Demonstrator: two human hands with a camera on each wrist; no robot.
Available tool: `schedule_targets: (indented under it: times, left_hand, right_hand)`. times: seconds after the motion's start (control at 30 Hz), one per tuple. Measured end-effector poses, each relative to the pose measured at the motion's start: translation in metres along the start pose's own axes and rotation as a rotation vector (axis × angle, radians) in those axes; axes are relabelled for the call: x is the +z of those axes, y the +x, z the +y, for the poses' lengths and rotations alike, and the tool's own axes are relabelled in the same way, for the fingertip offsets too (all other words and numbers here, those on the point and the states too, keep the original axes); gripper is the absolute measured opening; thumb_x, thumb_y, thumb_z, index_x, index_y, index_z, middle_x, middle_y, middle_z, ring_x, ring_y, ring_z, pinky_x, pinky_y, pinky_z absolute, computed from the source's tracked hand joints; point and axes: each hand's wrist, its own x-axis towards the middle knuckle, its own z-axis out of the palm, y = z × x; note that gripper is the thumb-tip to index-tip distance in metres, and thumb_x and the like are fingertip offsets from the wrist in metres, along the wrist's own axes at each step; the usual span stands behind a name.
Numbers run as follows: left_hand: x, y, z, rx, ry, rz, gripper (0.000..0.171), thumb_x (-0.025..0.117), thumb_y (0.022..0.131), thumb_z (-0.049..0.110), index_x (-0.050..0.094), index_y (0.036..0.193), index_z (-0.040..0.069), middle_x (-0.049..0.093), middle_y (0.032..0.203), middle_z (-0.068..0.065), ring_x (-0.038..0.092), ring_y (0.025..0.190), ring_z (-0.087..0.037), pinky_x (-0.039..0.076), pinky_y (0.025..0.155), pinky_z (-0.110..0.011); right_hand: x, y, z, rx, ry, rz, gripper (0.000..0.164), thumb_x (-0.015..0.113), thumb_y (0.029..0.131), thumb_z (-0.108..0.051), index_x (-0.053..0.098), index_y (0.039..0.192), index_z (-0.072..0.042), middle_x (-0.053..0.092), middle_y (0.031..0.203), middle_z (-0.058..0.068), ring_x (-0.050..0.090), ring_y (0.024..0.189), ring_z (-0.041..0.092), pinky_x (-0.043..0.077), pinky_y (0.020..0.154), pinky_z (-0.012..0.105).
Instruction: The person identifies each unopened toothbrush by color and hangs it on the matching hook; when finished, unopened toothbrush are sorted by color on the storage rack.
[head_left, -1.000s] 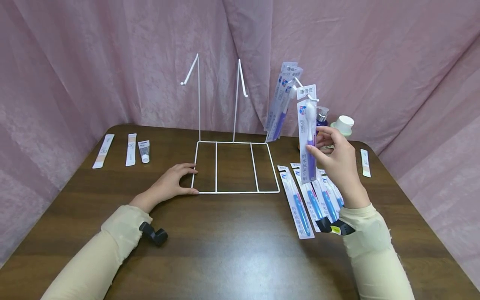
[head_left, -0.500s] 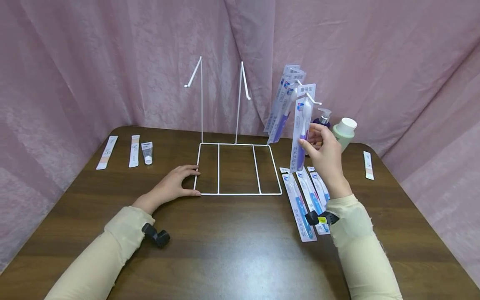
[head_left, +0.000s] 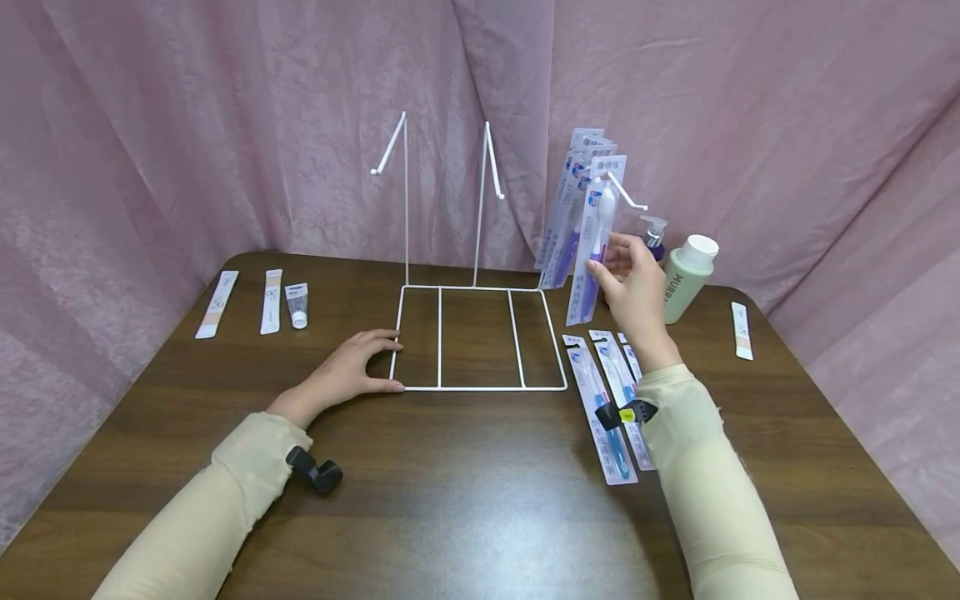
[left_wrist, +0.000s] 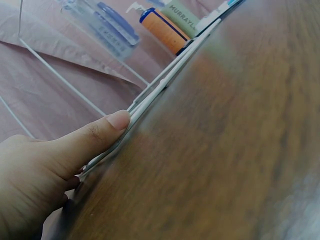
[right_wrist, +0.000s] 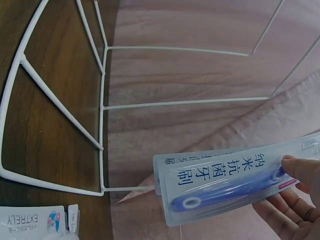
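My left hand (head_left: 341,367) holds the near left corner of a white wire display rack (head_left: 487,389), its thumb on the front rail. My right hand (head_left: 636,296) pinches a packaged purple toothbrush (head_left: 588,237) by its lower right edge. The rack's right hook (head_left: 630,197) passes through the top of that card. Behind it, several more purple toothbrush packs (head_left: 564,204) hang on the same arm. In the right wrist view the held pack (right_wrist: 225,187) overlaps another hanging one. Two other hooks, on the left (head_left: 387,143) and in the middle (head_left: 495,167), carry nothing.
Packaged blue toothbrushes (head_left: 600,408) lie at the rack's right, partly under my right forearm. A green bottle (head_left: 684,283) and a pump bottle (head_left: 654,232) stand behind that hand. Sachets (head_left: 217,304) and a small tube (head_left: 297,305) lie far left; another sachet (head_left: 742,331) lies right.
My right hand has moved left and back, sliding the purple toothbrush pack farther along the hook toward the hanging ones. The green bottle shows more fully. The left hand keeps its hold on the rack.
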Motion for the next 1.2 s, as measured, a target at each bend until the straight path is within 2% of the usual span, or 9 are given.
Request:
schedule_targets:
  times: [0.1, 0.27, 0.47, 0.57, 0.77, 1.0, 1.2]
  left_hand:
    - [0.0, 0.0, 0.001, 0.001, -0.006, 0.003, 0.071, 0.079, 0.074, 0.046, 0.058, 0.13, 0.007, 0.045, 0.147, -0.014, 0.037, 0.138, -0.038, 0.031, 0.112, -0.058]
    - [0.002, 0.0, 0.003, 0.003, -0.009, 0.003, 0.071, 0.079, 0.075, 0.045, 0.058, 0.131, 0.007, 0.045, 0.147, -0.014, 0.037, 0.138, -0.038, 0.031, 0.111, -0.058]
    - [0.004, 0.0, 0.004, 0.0, -0.018, -0.001, 0.072, 0.079, 0.075, 0.046, 0.058, 0.131, 0.007, 0.045, 0.147, -0.014, 0.036, 0.138, -0.038, 0.031, 0.111, -0.058]
    - [0.003, 0.001, 0.004, 0.005, -0.023, 0.003, 0.071, 0.079, 0.075, 0.045, 0.058, 0.131, 0.007, 0.044, 0.147, -0.014, 0.036, 0.138, -0.038, 0.031, 0.111, -0.058]
    - [0.002, 0.002, 0.003, 0.015, -0.018, 0.012, 0.071, 0.08, 0.075, 0.043, 0.058, 0.13, 0.006, 0.045, 0.147, -0.014, 0.037, 0.137, -0.038, 0.032, 0.111, -0.058]
    - [0.0, 0.001, 0.002, -0.001, -0.019, 0.001, 0.072, 0.08, 0.074, 0.045, 0.057, 0.131, 0.007, 0.044, 0.148, -0.013, 0.036, 0.138, -0.039, 0.031, 0.111, -0.059]
    - [-0.001, 0.0, 0.002, -0.001, -0.017, 0.0, 0.071, 0.08, 0.074, 0.044, 0.058, 0.131, 0.006, 0.044, 0.147, -0.014, 0.036, 0.138, -0.039, 0.03, 0.111, -0.059]
  right_hand:
    - [0.003, 0.004, 0.001, 0.003, 0.016, 0.007, 0.046, 0.074, 0.085, -0.013, 0.056, 0.125, 0.002, 0.065, 0.102, 0.021, 0.063, 0.091, 0.023, 0.052, 0.077, 0.015]
    - [0.007, 0.009, 0.004, 0.011, 0.033, 0.01, 0.046, 0.074, 0.084, -0.011, 0.056, 0.124, 0.002, 0.065, 0.103, 0.021, 0.064, 0.092, 0.025, 0.051, 0.075, 0.012]
    - [0.005, 0.012, 0.004, 0.0, 0.003, -0.026, 0.048, 0.073, 0.085, -0.013, 0.055, 0.126, 0.003, 0.066, 0.104, 0.022, 0.065, 0.094, 0.029, 0.056, 0.085, 0.034]
    - [0.002, 0.012, 0.004, -0.015, -0.01, -0.044, 0.047, 0.073, 0.086, -0.014, 0.056, 0.127, 0.002, 0.066, 0.103, 0.023, 0.066, 0.092, 0.03, 0.055, 0.086, 0.038]
    - [-0.006, 0.014, 0.004, -0.034, -0.047, -0.07, 0.046, 0.071, 0.087, -0.013, 0.056, 0.129, -0.001, 0.067, 0.105, 0.02, 0.065, 0.091, 0.027, 0.055, 0.084, 0.034]
    - [-0.025, 0.015, -0.002, -0.04, -0.103, -0.138, 0.045, 0.069, 0.089, -0.014, 0.055, 0.13, -0.001, 0.067, 0.109, 0.02, 0.064, 0.097, 0.029, 0.053, 0.087, 0.041]
    - [-0.048, 0.012, -0.005, -0.027, -0.201, -0.214, 0.045, 0.067, 0.091, -0.018, 0.055, 0.131, -0.004, 0.066, 0.109, 0.02, 0.063, 0.097, 0.029, 0.047, 0.078, 0.021]
